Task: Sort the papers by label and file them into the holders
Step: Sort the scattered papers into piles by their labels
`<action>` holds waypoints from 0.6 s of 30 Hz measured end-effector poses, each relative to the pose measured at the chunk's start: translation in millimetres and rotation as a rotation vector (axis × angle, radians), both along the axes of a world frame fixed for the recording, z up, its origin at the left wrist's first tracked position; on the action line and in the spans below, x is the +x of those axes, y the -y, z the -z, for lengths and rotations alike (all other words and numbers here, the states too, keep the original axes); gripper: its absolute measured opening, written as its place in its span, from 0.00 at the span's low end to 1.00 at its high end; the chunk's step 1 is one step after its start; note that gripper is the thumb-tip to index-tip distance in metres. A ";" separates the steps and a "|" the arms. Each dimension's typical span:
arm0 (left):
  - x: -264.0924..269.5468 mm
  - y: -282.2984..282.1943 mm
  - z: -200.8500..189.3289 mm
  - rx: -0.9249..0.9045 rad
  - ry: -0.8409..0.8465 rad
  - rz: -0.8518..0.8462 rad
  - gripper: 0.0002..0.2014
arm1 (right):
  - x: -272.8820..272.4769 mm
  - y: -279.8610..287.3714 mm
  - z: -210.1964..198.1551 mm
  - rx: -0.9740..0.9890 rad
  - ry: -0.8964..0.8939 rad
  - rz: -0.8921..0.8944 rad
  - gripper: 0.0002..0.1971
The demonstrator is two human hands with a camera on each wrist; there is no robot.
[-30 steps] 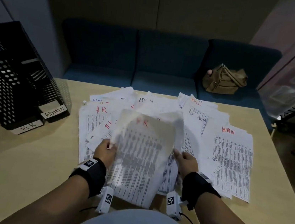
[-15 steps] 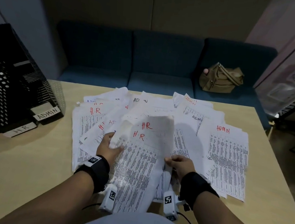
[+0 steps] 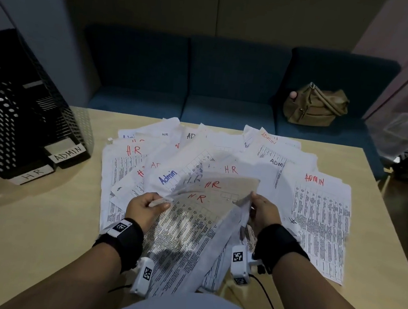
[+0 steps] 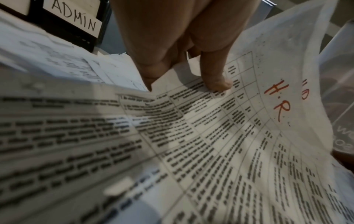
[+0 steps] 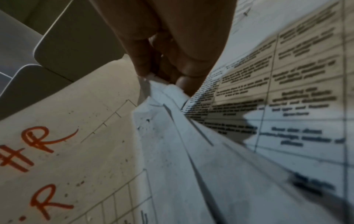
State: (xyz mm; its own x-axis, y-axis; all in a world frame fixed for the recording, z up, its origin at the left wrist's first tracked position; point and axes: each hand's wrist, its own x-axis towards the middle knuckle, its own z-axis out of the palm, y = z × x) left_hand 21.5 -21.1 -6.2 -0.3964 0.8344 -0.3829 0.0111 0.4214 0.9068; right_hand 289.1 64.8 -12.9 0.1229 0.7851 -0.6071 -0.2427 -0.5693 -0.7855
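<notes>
HR sheets [image 3: 207, 206] pinched between left hand [image 3: 143, 207] and right hand [image 3: 264, 211].

The two black perforated file holders [image 3: 20, 116] at the left carry white tags reading "HR" [image 3: 33, 174] and "ADMIN" [image 3: 68, 154]. White printed sheets on the table bear handwritten labels: red "H.R" [image 3: 134, 150] far left, blue "Admin" [image 3: 168, 177] centre, red "ADMIN" [image 3: 314, 179] right. The lifted sheets [image 3: 215, 189] show red "HR".

HR sheets [image 3: 215, 189] now fanned wider — top one raised, a blue "Admin" page [image 3: 168, 177] newly uncovered.
</notes>
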 end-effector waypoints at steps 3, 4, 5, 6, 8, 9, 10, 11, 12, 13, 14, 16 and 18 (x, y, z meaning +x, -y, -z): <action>-2.2 2.3 2.2 0.026 0.037 -0.030 0.08 | -3.0 -1.6 5.4 -0.023 0.000 -0.049 0.09; -3.1 2.5 3.4 0.027 0.047 -0.044 0.08 | -3.5 -1.7 6.2 -0.023 -0.009 -0.052 0.08; -2.4 2.6 2.2 0.034 0.061 -0.044 0.09 | -3.4 -1.9 8.4 -0.012 -0.040 -0.054 0.08; -2.3 2.0 3.2 0.031 0.075 -0.030 0.11 | -4.3 -0.7 6.4 0.004 -0.076 -0.083 0.07; 1.7 0.9 -3.0 0.033 0.113 0.034 0.14 | -7.4 1.7 3.4 0.022 -0.110 -0.219 0.08; 4.1 0.6 -4.1 0.021 0.139 0.070 0.14 | -10.3 3.2 2.3 0.030 -0.097 -0.289 0.08; 5.4 -0.5 -1.7 0.001 0.150 0.091 0.14 | -12.9 4.5 2.1 0.046 -0.076 -0.336 0.08; 6.9 -1.8 -1.1 -0.019 0.142 0.078 0.13 | -14.9 4.9 1.4 0.069 -0.034 -0.337 0.08; 7.1 -3.0 0.2 -0.041 0.112 0.047 0.12 | -14.3 3.7 1.4 0.098 0.063 -0.293 0.07; 7.5 -3.6 -0.2 -0.047 0.089 0.005 0.11 | -11.4 2.0 -0.8 0.128 0.238 -0.222 0.05; 5.0 -3.2 3.4 -0.052 0.078 -0.034 0.11 | -4.9 -0.6 -1.1 0.138 0.468 -0.175 0.06; -0.1 -0.3 4.1 -0.068 0.087 -0.061 0.08 | 15.1 -4.2 0.4 0.034 0.921 -0.230 0.26; -5.0 4.4 4.0 -0.091 0.092 -0.023 0.09 | 32.6 -5.7 3.5 -0.087 1.094 -0.367 0.42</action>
State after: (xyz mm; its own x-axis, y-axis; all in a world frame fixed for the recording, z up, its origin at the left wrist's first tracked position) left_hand 16.5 -25.5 -10.3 -0.3749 0.7854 -0.4925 -0.0814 0.5013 0.8614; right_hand 321.7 70.5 -16.4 0.3891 0.8433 -0.3708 0.7339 -0.5271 -0.4285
